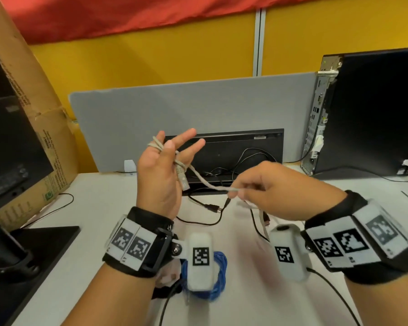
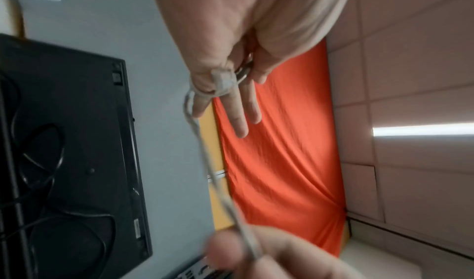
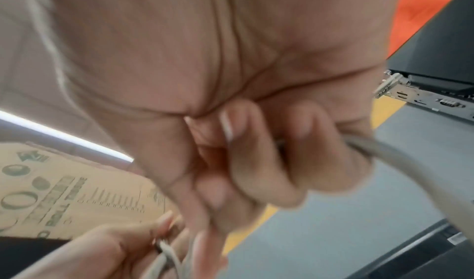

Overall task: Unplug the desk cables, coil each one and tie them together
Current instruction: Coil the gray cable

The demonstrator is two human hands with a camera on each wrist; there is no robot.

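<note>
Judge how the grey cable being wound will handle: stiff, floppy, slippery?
The grey cable probably is limp yet springy: it sags between the left hand and right hand. Loops around the fingers look loose, so they may uncoil if released. Its plug dangles, likely light.

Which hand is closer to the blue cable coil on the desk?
Left. The left hand is raised above and slightly behind the blue cable coil, its wrist almost over it. The right hand is farther off, to the coil's right.
</note>
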